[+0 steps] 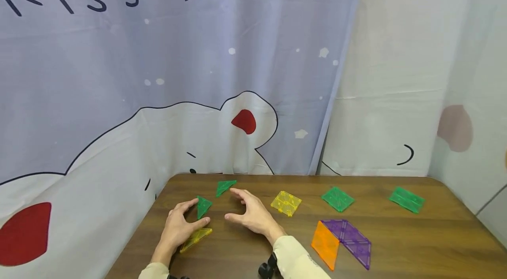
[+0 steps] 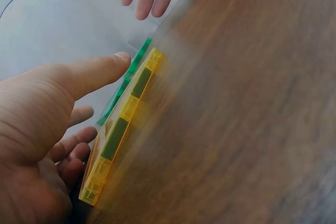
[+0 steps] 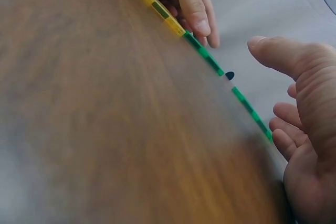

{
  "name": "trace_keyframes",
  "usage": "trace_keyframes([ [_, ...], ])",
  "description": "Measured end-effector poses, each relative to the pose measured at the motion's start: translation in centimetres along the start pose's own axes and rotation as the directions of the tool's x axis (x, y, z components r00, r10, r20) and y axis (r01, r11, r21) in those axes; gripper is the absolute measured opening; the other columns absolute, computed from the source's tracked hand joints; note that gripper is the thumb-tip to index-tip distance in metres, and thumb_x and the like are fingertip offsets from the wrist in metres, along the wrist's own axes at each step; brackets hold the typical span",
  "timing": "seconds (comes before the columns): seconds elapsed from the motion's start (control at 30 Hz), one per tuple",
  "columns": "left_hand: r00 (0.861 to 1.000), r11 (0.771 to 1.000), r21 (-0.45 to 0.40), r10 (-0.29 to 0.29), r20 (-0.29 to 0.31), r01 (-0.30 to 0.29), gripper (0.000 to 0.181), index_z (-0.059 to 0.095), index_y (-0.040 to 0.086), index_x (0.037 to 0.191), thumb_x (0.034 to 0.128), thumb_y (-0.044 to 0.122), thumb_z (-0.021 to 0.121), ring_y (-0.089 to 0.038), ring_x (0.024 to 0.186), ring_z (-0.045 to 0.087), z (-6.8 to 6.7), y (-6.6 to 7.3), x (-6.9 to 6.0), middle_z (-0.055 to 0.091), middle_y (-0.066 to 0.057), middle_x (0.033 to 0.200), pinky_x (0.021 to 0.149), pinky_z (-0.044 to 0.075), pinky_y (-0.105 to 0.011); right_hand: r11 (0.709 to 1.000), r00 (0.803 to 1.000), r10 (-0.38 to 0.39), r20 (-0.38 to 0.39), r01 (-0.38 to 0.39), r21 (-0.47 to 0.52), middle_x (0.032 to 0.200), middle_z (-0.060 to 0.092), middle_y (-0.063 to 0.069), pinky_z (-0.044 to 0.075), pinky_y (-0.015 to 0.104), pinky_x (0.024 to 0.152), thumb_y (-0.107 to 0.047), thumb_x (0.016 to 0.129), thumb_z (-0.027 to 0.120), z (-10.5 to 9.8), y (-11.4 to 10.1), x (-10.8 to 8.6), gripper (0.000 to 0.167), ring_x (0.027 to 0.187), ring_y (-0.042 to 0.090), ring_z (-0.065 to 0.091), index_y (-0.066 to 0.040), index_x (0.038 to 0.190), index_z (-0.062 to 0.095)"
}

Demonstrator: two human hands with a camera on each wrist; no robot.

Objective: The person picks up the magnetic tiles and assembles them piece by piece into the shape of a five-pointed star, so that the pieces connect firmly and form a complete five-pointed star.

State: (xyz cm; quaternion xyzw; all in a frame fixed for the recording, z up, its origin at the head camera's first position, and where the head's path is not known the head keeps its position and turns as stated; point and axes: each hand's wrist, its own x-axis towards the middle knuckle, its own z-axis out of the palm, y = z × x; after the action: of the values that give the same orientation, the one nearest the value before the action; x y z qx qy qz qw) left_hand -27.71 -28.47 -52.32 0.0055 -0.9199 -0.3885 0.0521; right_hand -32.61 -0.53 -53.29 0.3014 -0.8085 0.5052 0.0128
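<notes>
My left hand (image 1: 178, 227) is spread over the left part of the table, thumb and fingers apart. Between its fingertips and thumb lies a green triangular magnetic tile (image 1: 203, 207); whether they touch it I cannot tell. Just below the thumb is a yellow triangular tile (image 1: 196, 239), its edge toward me in the left wrist view (image 2: 123, 127). My right hand (image 1: 255, 214) hovers with thumb and fingers parted, nothing between them. Beyond its fingertips, a second green triangular tile (image 1: 225, 187) lies near the back edge; in the right wrist view that tile (image 3: 253, 113) appears beside the fingers.
Right of my right hand lie a yellow square tile (image 1: 286, 203) and two green square tiles, one nearer (image 1: 338, 199) and one farther right (image 1: 406, 200). In front are an orange tile (image 1: 326, 244) and purple tiles (image 1: 352, 239), edges together. A printed curtain (image 1: 253, 50) hangs behind the table.
</notes>
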Motion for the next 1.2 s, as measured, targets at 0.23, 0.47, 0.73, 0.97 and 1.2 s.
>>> trace_keyframes([
  [0.23,1.000,1.000,0.005,0.013,0.007,-0.013,0.088,0.056,0.012,0.163,0.0922,0.049,0.092,-0.055,0.154,0.036,0.2,-0.1,0.0,0.043,-0.022,0.173,0.121,0.034,-0.080,0.999,1.000,0.006,-0.009,-0.006,-0.045,0.164,0.058,0.007,0.051,0.049,0.120,-0.036,0.099,0.087,0.2,0.1,0.4,0.080,0.144,0.034,0.060,-0.010,0.166,0.051],
  [0.47,1.000,1.000,-0.012,0.019,0.003,-0.019,0.086,0.059,0.011,0.161,0.0905,0.047,0.094,-0.053,0.152,0.038,0.2,0.0,-0.1,0.046,-0.022,0.171,0.119,0.036,-0.080,0.997,1.000,-0.001,0.006,0.001,-0.079,0.166,0.056,0.006,0.051,0.047,0.120,-0.035,0.100,0.086,0.7,0.2,1.4,0.079,0.146,0.033,0.058,-0.010,0.166,0.050],
  [0.73,0.999,0.999,-0.008,0.040,-0.022,-0.040,0.078,0.064,0.009,0.156,0.0910,0.041,0.095,-0.048,0.149,0.042,0.3,0.1,-0.1,0.051,-0.019,0.167,0.119,0.039,-0.076,0.993,0.999,-0.041,0.006,0.042,-0.114,0.166,0.055,0.009,0.053,0.047,0.117,-0.033,0.101,0.086,1.2,0.6,2.3,0.079,0.144,0.037,0.060,-0.008,0.166,0.049],
  [0.97,0.999,1.000,-0.008,0.024,-0.021,-0.024,0.076,0.066,0.008,0.154,0.0911,0.039,0.095,-0.049,0.151,0.040,0.4,0.0,-0.2,0.052,-0.019,0.166,0.119,0.039,-0.076,0.992,0.997,-0.072,0.002,0.072,-0.107,0.164,0.057,0.009,0.051,0.046,0.120,-0.028,0.101,0.086,1.2,0.8,2.8,0.077,0.149,0.033,0.057,-0.005,0.165,0.050],
  [1.2,1.000,1.000,-0.019,0.019,-0.015,-0.019,0.074,0.067,0.010,0.153,0.0910,0.039,0.095,-0.048,0.152,0.039,0.4,-0.1,0.1,0.054,-0.015,0.166,0.120,0.037,-0.077,0.962,0.994,-0.096,0.047,0.105,-0.252,0.169,0.052,0.011,0.041,0.053,0.128,-0.024,0.105,0.079,1.4,0.9,3.3,0.070,0.158,0.032,0.048,-0.006,0.165,0.050],
])
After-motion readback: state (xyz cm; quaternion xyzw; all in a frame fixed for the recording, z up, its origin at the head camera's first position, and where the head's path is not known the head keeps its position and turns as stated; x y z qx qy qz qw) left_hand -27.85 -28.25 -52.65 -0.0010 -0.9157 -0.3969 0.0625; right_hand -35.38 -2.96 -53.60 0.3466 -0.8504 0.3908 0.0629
